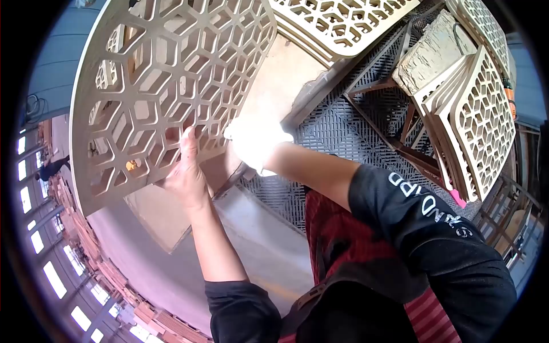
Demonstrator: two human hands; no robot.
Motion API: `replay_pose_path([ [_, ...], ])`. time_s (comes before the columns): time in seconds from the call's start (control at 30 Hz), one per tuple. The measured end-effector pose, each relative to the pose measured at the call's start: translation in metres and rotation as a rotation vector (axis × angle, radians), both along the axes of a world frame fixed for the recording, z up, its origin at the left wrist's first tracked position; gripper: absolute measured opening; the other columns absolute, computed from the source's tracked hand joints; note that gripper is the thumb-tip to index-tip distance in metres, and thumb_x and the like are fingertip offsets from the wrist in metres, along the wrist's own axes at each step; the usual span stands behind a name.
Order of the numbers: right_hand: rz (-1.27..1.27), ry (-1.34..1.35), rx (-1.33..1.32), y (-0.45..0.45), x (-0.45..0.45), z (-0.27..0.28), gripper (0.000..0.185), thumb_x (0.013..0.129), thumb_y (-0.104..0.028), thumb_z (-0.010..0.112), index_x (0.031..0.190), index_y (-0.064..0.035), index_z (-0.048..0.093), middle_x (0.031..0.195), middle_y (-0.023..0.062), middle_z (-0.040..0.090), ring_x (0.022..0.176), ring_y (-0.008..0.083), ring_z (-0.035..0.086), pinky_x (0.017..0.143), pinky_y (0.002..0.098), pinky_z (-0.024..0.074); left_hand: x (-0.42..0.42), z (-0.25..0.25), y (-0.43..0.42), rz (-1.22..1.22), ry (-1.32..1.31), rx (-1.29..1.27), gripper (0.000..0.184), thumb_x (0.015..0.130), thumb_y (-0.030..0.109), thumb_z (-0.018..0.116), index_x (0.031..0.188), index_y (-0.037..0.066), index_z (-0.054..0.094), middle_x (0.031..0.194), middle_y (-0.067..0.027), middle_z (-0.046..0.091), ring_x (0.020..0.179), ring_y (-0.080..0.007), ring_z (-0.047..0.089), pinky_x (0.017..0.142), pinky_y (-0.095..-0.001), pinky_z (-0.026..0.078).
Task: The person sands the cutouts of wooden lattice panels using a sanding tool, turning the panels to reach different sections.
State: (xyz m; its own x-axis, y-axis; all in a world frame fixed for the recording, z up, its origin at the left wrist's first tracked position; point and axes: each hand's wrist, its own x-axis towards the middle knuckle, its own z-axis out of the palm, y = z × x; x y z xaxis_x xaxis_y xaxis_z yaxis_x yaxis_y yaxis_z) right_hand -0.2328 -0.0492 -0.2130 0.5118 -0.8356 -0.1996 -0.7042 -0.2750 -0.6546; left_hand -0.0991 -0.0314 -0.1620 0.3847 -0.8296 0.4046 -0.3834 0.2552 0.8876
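Note:
A large wooden lattice panel (131, 94) with cut-out geometric holes stands tilted up at the left, in front of me. My left hand (187, 178) is closed on its lower edge, with the thumb up against the near face and the fingers partly hidden behind. My right hand (257, 143) is at the panel's lower right part and looks white, perhaps gloved. Strong glare washes out its fingers, so their grip is hidden. Beneath the panel's right side lies a pale board (280, 83).
More lattice panels (349, 26) lie stacked at the top. At the right, another stack of lattice panels (486, 123) leans by a rough wooden block (434, 54) on a metal frame. Dark ridged matting (343, 128) covers the floor between. A person (54, 168) is far off left.

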Motion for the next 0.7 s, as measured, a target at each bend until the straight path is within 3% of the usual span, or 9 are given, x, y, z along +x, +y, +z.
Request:
replay_pose_path([
  [0.1, -0.070, -0.265, -0.011, 0.021, -0.013, -0.016, 0.025, 0.085, -0.007, 0.049, 0.106, -0.0062, 0.062, 0.100, 0.0155, 0.066, 0.090, 0.0303, 0.065, 0.079, 0.0388, 0.0519, 0.001, -0.001, -0.001, 0.031, 0.050, 0.009, 0.044, 0.082, -0.007, 0.069, 0.122, -0.008, 0.052, 0.114, -0.0148, 0.061, 0.092, -0.0200, 0.064, 0.085, -0.0340, 0.057],
  [0.17, 0.031, -0.446, 0.218, 0.016, -0.020, -0.032, 0.049, 0.078, -0.006, 0.061, 0.126, -0.0048, 0.051, 0.112, 0.0194, 0.063, 0.101, 0.0326, 0.063, 0.082, 0.0378, 0.0514, -0.001, 0.000, 0.000, 0.018, 0.069, 0.013, 0.044, 0.082, -0.008, 0.069, 0.122, -0.008, 0.052, 0.114, -0.0150, 0.061, 0.092, -0.0202, 0.064, 0.085, -0.0343, 0.057],
  [0.23, 0.138, -0.229, 0.319, 0.000, -0.027, 0.001, 0.042, 0.079, -0.006, 0.061, 0.121, -0.0034, 0.056, 0.109, 0.0198, 0.064, 0.098, 0.0324, 0.064, 0.081, 0.0377, 0.0517, -0.004, 0.000, -0.001, 0.017, 0.084, -0.020, 0.044, 0.082, -0.008, 0.068, 0.122, -0.008, 0.051, 0.111, -0.0148, 0.063, 0.090, -0.0206, 0.065, 0.086, -0.0351, 0.056],
  [0.27, 0.209, -0.020, 0.041, -0.009, -0.015, -0.007, 0.031, 0.079, -0.005, 0.060, 0.109, -0.0019, 0.063, 0.102, 0.0197, 0.066, 0.094, 0.0316, 0.066, 0.080, 0.0374, 0.0522, -0.006, 0.002, -0.001, 0.010, 0.090, -0.015, 0.044, 0.082, -0.008, 0.068, 0.123, -0.008, 0.051, 0.111, -0.0149, 0.063, 0.091, -0.0208, 0.065, 0.087, -0.0354, 0.056],
  [0.33, 0.156, -0.066, -0.009, -0.011, -0.002, -0.009, 0.025, 0.078, -0.004, 0.060, 0.102, -0.0023, 0.066, 0.097, 0.0190, 0.067, 0.090, 0.0310, 0.067, 0.078, 0.0373, 0.0527, 0.002, -0.001, 0.003, 0.067, -0.018, 0.105, 0.044, 0.083, -0.008, 0.067, 0.123, -0.008, 0.051, 0.111, -0.0153, 0.063, 0.090, -0.0216, 0.065, 0.089, -0.0369, 0.055],
  [0.4, 0.115, -0.126, 0.165, -0.004, -0.008, -0.008, 0.030, 0.095, -0.017, 0.039, 0.111, -0.0021, 0.059, 0.094, 0.0164, 0.066, 0.087, 0.0335, 0.063, 0.081, 0.0394, 0.0503, 0.005, -0.003, 0.004, 0.068, -0.067, 0.063, 0.042, 0.083, -0.007, 0.067, 0.123, -0.008, 0.052, 0.112, -0.0154, 0.063, 0.089, -0.0215, 0.065, 0.089, -0.0368, 0.055],
  [0.57, -0.050, -0.596, 0.710, 0.006, -0.023, -0.006, 0.021, 0.086, -0.012, 0.050, 0.093, -0.0034, 0.068, 0.085, 0.0161, 0.068, 0.074, 0.0297, 0.065, 0.072, 0.0391, 0.0528, 0.003, -0.002, -0.002, 0.020, 0.019, 0.025, 0.042, 0.083, -0.008, 0.067, 0.122, -0.007, 0.052, 0.112, -0.0166, 0.062, 0.090, -0.0205, 0.065, 0.087, -0.0345, 0.056],
  [0.63, 0.102, 0.011, 0.126, -0.009, -0.013, 0.009, 0.020, 0.085, -0.011, 0.050, 0.086, -0.0036, 0.069, 0.082, 0.0159, 0.068, 0.073, 0.0283, 0.066, 0.069, 0.0395, 0.0535, -0.004, 0.002, -0.001, 0.022, 0.070, 0.011, 0.042, 0.082, -0.009, 0.067, 0.121, -0.008, 0.051, 0.113, -0.0160, 0.061, 0.092, -0.0199, 0.064, 0.087, -0.0335, 0.056],
  [0.7, 0.051, 0.048, 0.004, -0.004, -0.008, 0.015, 0.021, 0.087, -0.013, 0.049, 0.096, -0.0067, 0.067, 0.081, 0.0136, 0.068, 0.071, 0.0275, 0.067, 0.066, 0.0395, 0.0535, -0.007, 0.003, 0.002, 0.029, -0.005, 0.001, 0.042, 0.082, -0.008, 0.068, 0.121, -0.008, 0.051, 0.113, -0.0157, 0.061, 0.092, -0.0196, 0.064, 0.087, -0.0332, 0.056],
])
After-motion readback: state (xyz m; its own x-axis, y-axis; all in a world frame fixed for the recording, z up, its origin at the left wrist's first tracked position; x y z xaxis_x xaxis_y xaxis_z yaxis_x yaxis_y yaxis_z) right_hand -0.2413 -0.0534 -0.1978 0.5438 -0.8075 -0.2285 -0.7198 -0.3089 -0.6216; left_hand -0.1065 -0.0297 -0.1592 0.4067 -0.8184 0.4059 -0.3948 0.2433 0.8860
